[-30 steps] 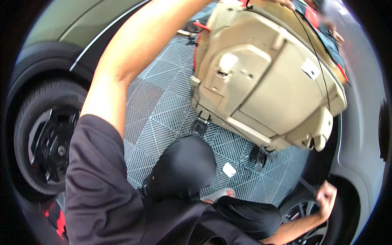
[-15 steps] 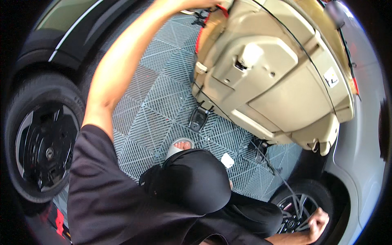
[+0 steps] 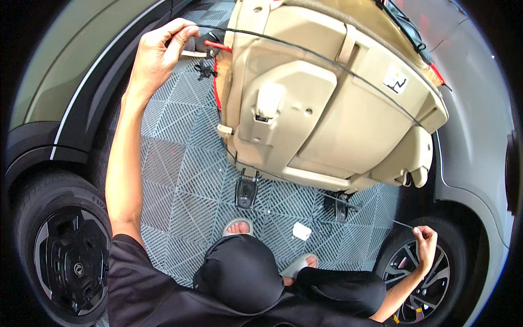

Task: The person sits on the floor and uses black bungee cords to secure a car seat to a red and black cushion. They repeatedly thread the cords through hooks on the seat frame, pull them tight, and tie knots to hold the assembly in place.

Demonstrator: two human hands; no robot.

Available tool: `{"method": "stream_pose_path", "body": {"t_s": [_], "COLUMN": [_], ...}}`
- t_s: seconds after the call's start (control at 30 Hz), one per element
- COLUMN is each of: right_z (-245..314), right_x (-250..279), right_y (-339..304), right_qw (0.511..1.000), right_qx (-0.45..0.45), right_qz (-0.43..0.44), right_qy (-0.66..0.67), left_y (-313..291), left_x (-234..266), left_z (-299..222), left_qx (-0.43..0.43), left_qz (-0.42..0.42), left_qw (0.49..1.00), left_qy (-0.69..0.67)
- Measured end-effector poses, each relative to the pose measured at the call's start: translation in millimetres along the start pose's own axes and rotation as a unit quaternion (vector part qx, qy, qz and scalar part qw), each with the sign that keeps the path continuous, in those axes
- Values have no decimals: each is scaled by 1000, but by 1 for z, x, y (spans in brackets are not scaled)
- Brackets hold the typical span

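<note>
Grey grid-patterned floor tiles [image 3: 180,180] are covering the ground between two parked cars, and on them a beige car seat [image 3: 327,103] is lying tipped over with its hard plastic back facing up. A thin black cord [image 3: 305,52] is running taut across that seat back, from upper left to lower right. The left hand [image 3: 158,54] is reaching up and pinching one end of the cord between thumb and fingertips, just beside the seat's top corner. The right hand [image 3: 426,242] is hanging low by the front-right wheel, its fingers closed on a thin line that is leading back toward the seat base; whether this is the same cord I cannot tell. Two black seat mounts [image 3: 246,192] are showing under the seat's lower edge, and two sandalled feet [image 3: 237,226] are standing just below them, with one small white tag [image 3: 301,231] lying on the tiles between. A dark green car body [image 3: 65,82] with one black wheel [image 3: 65,261] is standing on the left; a grey car [image 3: 474,136] with one spoked wheel [image 3: 419,283] is on the right.
</note>
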State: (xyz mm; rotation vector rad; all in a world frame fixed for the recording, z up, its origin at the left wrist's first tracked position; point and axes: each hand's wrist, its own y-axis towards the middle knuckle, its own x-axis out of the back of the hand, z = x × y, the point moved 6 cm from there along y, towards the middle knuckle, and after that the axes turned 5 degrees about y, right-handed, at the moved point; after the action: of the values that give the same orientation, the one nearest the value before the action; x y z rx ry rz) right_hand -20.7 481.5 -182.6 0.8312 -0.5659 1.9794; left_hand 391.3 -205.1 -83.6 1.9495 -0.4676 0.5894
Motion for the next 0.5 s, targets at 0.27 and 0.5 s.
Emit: {"method": "stream_pose_path", "body": {"t_s": [0.27,0.5], "right_z": [19,34], "right_x": [-3,11], "right_y": [-10,-17], "right_qw": [1000,997], "right_qx": [5,35], "right_qz": [10,-32], "right_qy": [23,62], "left_y": [-27,-40], "left_x": [10,-7], "left_z": [-44,-77], "left_qx": [88,38], "left_qz": [101,232], "left_qw": [974,967], "left_qy": [-181,-100]}}
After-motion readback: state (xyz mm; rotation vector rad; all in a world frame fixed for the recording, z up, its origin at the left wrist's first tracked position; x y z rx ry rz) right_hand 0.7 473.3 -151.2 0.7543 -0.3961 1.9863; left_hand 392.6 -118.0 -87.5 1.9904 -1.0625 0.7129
